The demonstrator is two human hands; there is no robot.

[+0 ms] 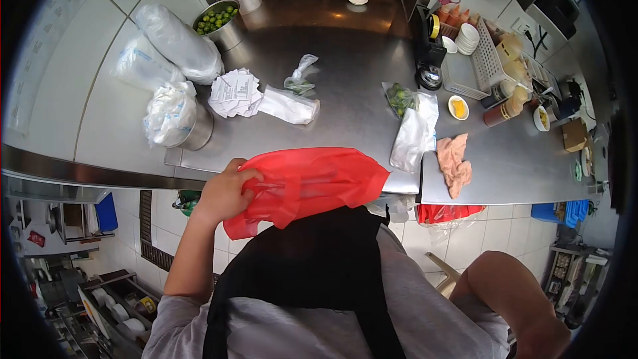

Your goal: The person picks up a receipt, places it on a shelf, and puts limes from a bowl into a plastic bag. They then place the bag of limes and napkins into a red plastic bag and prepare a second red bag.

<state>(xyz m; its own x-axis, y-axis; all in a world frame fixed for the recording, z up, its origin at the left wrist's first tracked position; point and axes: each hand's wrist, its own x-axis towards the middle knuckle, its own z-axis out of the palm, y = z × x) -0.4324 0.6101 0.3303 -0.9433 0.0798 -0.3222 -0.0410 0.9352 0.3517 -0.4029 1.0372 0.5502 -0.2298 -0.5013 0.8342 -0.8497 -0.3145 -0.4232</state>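
Observation:
My left hand (229,191) grips the near left end of a red plastic bag (306,183), its fingers closed on the thin material. The bag stretches to the right along the front edge of the steel counter (345,129), in front of the black apron. My right arm hangs down at the lower right, and its hand is out of the frame. Beyond the bag lie a white plastic packet (289,106), a pile of paper slips (235,93) and a small knotted clear bag (302,76).
At the left stand a metal pot of green fruit (227,36) and a metal container (199,129) stuffed with plastic bags. Rightward are white packets (409,139), a pink cloth (454,165), a small yellow-filled bowl (458,108), a sauce bottle (503,112) and a white basket (464,73).

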